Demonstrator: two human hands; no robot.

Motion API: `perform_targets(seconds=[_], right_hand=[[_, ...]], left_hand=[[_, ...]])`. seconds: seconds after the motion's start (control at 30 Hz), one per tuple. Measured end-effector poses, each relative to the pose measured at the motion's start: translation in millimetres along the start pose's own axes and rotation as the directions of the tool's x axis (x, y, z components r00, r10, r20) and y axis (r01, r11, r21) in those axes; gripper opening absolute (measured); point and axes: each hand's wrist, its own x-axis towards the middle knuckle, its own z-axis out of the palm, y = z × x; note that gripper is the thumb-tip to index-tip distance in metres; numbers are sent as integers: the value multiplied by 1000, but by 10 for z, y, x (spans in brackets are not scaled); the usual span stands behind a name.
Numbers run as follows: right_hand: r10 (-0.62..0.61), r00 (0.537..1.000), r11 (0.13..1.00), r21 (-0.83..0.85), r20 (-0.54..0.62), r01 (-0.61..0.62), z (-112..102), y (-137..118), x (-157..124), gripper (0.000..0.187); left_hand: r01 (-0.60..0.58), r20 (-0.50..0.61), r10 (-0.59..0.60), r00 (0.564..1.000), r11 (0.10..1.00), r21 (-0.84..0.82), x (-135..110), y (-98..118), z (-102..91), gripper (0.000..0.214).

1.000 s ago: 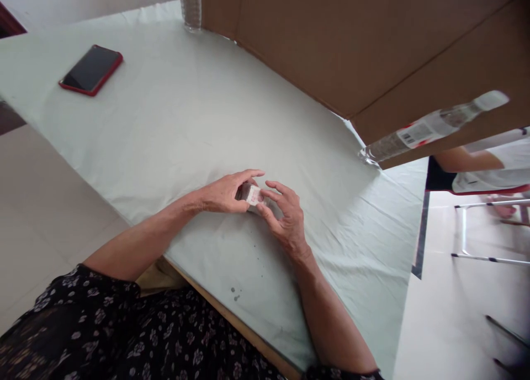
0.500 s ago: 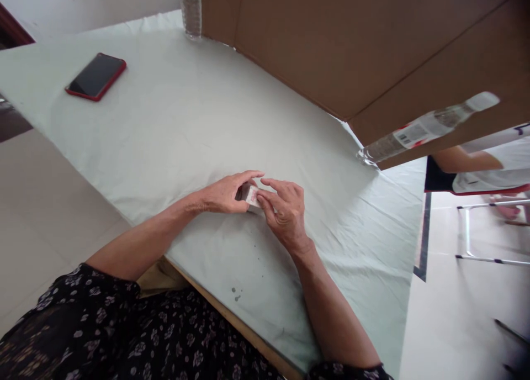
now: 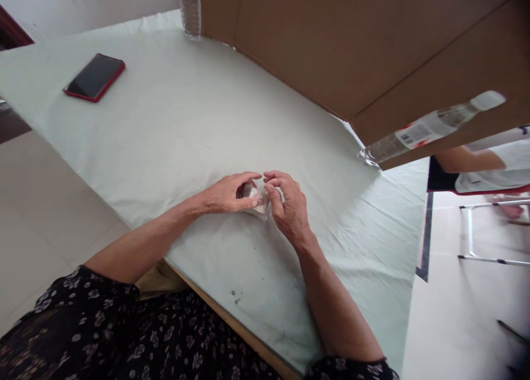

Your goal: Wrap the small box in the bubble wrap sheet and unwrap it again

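My left hand (image 3: 227,193) is curled round a small white box (image 3: 250,192) with reddish print, its thumb lying along the upper face. The fingers of that hand hide the far side of the box. Something pale and see-through, like thin plastic film (image 3: 263,204), shows at the right end of the box. Close by that end is my right hand (image 3: 289,203), its thumb and fingers bent together at the film. Whether they pinch its edge is too small to tell. Both hands are low over the pale green tablecloth (image 3: 174,120).
A phone in a red case (image 3: 94,77) lies at the far left. A large brown cardboard panel (image 3: 298,43) stands at the back, with a clear bottle (image 3: 191,16) at its left and a labelled bottle (image 3: 418,132) at its right. Another person's arm (image 3: 470,160) shows beyond.
My right thumb has come off the box's printed face, and the right hand has shifted slightly right. My left thumb has slid onto the face. See-through film now shows at the right end.
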Motion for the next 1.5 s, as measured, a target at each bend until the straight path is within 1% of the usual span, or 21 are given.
perform_targets(seconds=[0.2, 0.3, 0.5, 0.63, 0.73, 0.9, 0.97, 1.03, 1.13, 1.23, 1.3, 1.37, 1.43, 1.47, 1.5], right_hand=[[71, 997, 992, 100, 14, -72, -45, -22, 75, 18], [101, 995, 988, 122, -9, -99, -59, -15, 113, 21], [120, 991, 981, 162, -59, -109, -109, -9, 215, 18], [125, 989, 981, 161, -75, -112, -125, 27, 328, 23], [140, 987, 975, 187, -79, -124, -110, 126, 465, 27], [196, 976, 943, 293, -96, -161, -67, 413, 742, 27], [199, 974, 947, 278, -110, -162, -55, 526, 848, 26], [178, 976, 962, 229, -121, -147, -40, 626, 951, 25], [145, 981, 980, 158, -131, -123, -10, 750, 1098, 26], [147, 984, 980, 146, -101, -131, -10, 815, 1181, 28], [166, 980, 975, 166, -109, -147, -47, 791, 1146, 29], [187, 965, 972, 176, -185, -155, -105, 695, 1013, 29], [193, 946, 976, 146, -258, -160, -156, 534, 798, 25], [199, 944, 978, 110, -263, -176, -168, 438, 676, 23], [203, 955, 979, 61, -216, -194, -167, 339, 553, 22]], left_hand=[[-18, -8, 19, 1000, 999, 33, -4, 5, -4, 71], [-28, 8, 28, 1000, 1000, -11, -7, 13, 2, 75], [-77, 29, 81, 996, 990, -119, -7, -8, 42, 88], [-63, 45, 69, 997, 990, -124, -7, -37, 49, 92], [-69, 44, 74, 996, 992, -105, 0, -69, 59, 96], [-89, 5, 90, 996, 989, -120, 36, -130, 94, 105], [-105, 1, 107, 994, 980, -167, 49, -139, 96, 107], [-109, 11, 115, 993, 963, -245, 56, -134, 84, 105], [-52, 49, 77, 996, 921, -387, 59, -116, 50, 92], [16, 65, 17, 998, 878, -479, 63, -106, 21, 83], [45, 51, -22, 998, 857, -513, 69, -110, 14, 82], [66, 33, -57, 998, 837, -544, 76, -119, 17, 83], [69, 24, -68, 997, 818, -571, 84, -129, 25, 85], [66, 24, -64, 998, 810, -583, 87, -135, 30, 85], [61, 25, -57, 998, 804, -592, 89, -141, 35, 84]])
